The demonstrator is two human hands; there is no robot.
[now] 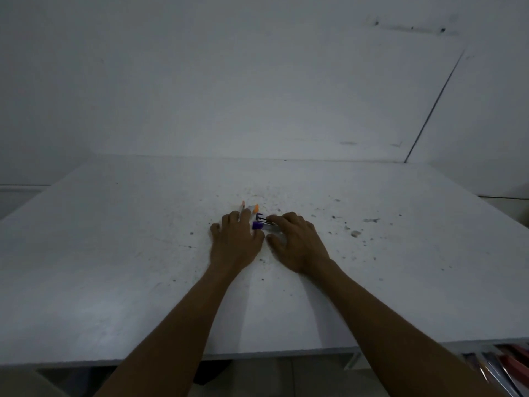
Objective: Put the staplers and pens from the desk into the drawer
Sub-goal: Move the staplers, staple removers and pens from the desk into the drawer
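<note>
head view, dim light. white desk (114, 267) across the middle and lower frame, surface speckled with dark flecks and scuffs, thickest right of centre. white wall (257, 81) filling the upper frame, thin dark line slanting down at upper right.

both forearms bare, entering from the bottom edge and meeting near frame centre.

left hand (233, 243): palm down on the desk, fingers spread and lying flat over the pens (248, 209). two pale barrels with orange ends poking out just above the fingertips, side by side, pointing toward the upper frame. fingers pressed on top of them rather than wrapped round; no closed grip visible.

right hand (297, 243): palm down, fingers curled loosely, fingertips touching the stapler (264, 223). thumb out to the left along the desk, below the stapler. curled over it but not seen lifting it; whether actually pinched, cannot tell.

stapler: purple with a dark metal part, lying on the desk in the gap between the two hands, just right of the pens and touching or nearly touching the left index finger. partly hidden by the right fingers.

lower right corner: below the desk edge, an open drawer (503, 368) with reddish and striped items inside, blurred, not identifiable.

all task items at frame centre, on the desk.
</note>
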